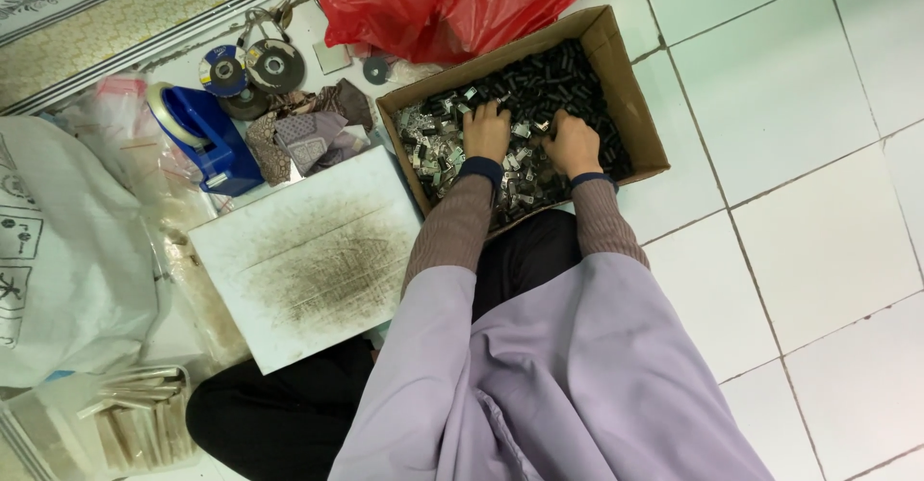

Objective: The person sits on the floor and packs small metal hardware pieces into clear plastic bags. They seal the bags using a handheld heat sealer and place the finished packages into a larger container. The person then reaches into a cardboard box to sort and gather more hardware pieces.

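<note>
Inside one cardboard box (630,105), two hands, left hand (486,130) and right hand (572,144), dig among metal parts (549,81).

I see bare white floor tiles (799,154) right of the cardboard box (630,86), open for passing. Left, the stained white board (308,260), blue tape dispenser (207,134) and red bag (443,0) crowd every approach.

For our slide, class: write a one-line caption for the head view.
Both hands, left and right, dig into a cardboard box of small metal parts on a tiled floor.
</note>
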